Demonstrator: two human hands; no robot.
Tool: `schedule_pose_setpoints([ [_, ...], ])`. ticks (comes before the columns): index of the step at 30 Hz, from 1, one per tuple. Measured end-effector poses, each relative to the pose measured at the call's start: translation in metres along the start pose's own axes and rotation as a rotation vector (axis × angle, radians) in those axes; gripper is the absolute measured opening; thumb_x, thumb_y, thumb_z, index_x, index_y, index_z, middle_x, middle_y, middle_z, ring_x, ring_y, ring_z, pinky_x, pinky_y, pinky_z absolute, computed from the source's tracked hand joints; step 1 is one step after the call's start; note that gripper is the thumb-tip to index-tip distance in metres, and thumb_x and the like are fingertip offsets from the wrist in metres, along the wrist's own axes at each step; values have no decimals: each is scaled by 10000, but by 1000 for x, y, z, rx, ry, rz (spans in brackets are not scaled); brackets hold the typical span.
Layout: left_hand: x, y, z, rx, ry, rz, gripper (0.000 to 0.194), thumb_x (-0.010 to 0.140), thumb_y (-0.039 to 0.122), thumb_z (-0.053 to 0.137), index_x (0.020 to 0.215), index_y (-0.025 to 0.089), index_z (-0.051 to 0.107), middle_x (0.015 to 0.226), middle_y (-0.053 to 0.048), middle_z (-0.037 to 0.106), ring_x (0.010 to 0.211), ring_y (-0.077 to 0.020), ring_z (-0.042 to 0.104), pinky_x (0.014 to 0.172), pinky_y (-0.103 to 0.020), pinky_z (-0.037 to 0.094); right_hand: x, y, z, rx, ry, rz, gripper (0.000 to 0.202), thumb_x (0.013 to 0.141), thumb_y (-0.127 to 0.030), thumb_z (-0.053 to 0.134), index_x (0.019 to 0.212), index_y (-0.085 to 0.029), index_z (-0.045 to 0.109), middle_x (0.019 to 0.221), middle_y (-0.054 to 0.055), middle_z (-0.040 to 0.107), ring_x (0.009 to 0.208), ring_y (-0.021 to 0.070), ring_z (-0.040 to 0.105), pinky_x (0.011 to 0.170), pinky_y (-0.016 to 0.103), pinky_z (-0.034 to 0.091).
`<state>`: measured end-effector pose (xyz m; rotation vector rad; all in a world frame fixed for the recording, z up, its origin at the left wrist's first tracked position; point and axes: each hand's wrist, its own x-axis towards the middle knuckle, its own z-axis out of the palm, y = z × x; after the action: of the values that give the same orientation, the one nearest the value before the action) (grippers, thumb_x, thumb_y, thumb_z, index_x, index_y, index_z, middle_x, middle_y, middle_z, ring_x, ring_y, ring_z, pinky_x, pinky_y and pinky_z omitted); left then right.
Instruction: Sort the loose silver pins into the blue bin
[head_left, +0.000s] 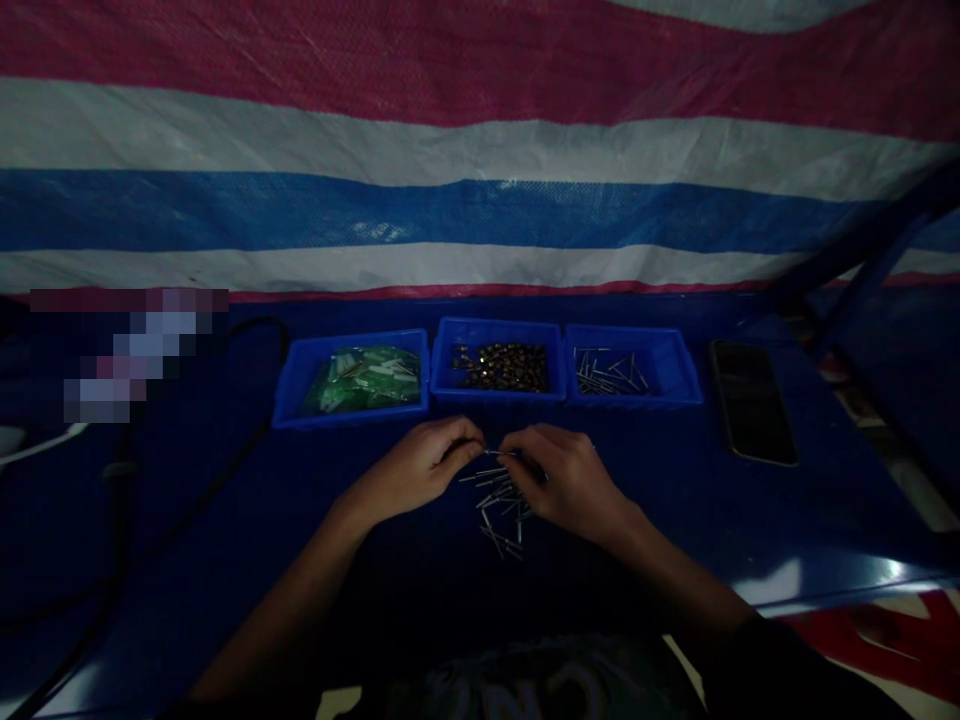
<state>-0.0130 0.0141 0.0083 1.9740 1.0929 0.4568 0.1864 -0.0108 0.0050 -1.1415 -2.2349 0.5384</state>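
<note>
Intently close together, a person's two bare hands meet over a dark blue table point(660, 480), a thin metal rod point(493, 452) bridging the short gap between their fingertips. The left hand point(442, 455) has thumb and forefinger pinched on one end of the rod; the right hand point(566, 470) is clamped on the other end, its remaining fingers curled. Just below, partly hidden by the right hand, a loose pile of metal rods point(491, 505) lies crisscrossed on the surface, between the row of bins and the near edge.

Three blue bins line up toward the far edge. The left bin point(349, 416) carries a green plastic bag point(326, 392) with pale pieces on it, the middle bin point(499, 396) a heap of shiny brass-coloured parts point(514, 368), and the right bin point(637, 400) more slender metal rods point(600, 380). A dark phone point(754, 405) lies beside the right bin, near the table's right edge. Toward the left edge, a black cable point(120, 540) winds across the surface near a pixelated object point(142, 350). Behind the far edge hangs a sheet point(480, 215) striped red, white and blue.
</note>
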Motion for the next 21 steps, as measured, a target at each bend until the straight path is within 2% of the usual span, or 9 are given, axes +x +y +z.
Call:
schedule_pose_setpoints([
  [4,0,3,0,26,-12,-13,218,888,281,410,812,155,570,755,-11,592,687,-122,540,635,-240,432,1,0,1,-33,8,22,103,847,-213,494,862,-174,588,753,27,643,688,128,582,621,249,415],
  [11,1,9,0,47,35,-28,251,891,276,386,752,153,556,711,-1,566,657,-116,519,609,-230,405,-1,-1,2,-105,70,77,161,851,-272,501,785,-168,605,669,31,622,604,132,563,568,254,381],
  [17,0,7,1,-1,31,-10,223,878,301,413,815,153,568,759,-12,585,682,-122,523,627,-242,420,0,1,1,-95,60,102,226,871,-272,458,718,-169,589,622,26,592,579,123,546,565,248,370],
  [21,-1,3,4,-58,35,-13,202,869,312,433,821,154,549,651,21,512,563,-92,448,514,-206,361,1,4,4,-21,61,112,174,863,-277,476,763,-173,575,647,18,594,582,116,545,570,237,379],
])
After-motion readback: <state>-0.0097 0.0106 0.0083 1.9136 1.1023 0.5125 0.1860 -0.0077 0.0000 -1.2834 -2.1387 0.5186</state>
